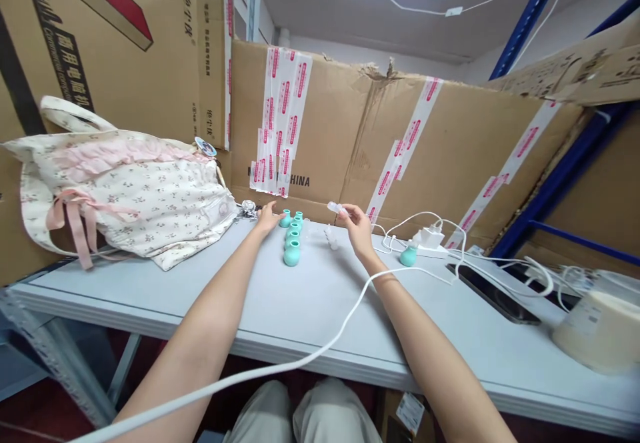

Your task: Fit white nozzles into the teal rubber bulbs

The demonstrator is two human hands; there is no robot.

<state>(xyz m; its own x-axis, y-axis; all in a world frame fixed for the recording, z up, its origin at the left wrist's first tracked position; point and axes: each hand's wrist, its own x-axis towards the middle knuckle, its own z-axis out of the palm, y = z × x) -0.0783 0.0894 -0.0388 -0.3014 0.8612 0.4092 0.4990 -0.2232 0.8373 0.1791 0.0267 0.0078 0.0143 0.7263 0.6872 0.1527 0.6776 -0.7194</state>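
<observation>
My right hand (356, 224) is raised over the table, its fingers pinching a small clear plastic piece (335, 208). Below and left of it, another clear plastic piece (331, 236) stands on the tabletop. At the back, my left hand (269, 217) has its fingers apart beside a teal bulb-shaped bottle (285, 219); whether they touch it I cannot tell. Several such teal bottles with open necks make a row, the nearest teal bottle (291, 254) in front. Faint clear pieces (307, 228) lie just right of the row.
A floral cloth bag (145, 196) lies at the left. On the right are a capped teal bottle (409, 255), a white power strip (431, 246), a dark phone (495, 293) and a cream-filled tub (597, 326). A white cable (345, 326) crosses before my forearms. Taped cardboard (335, 136) stands behind.
</observation>
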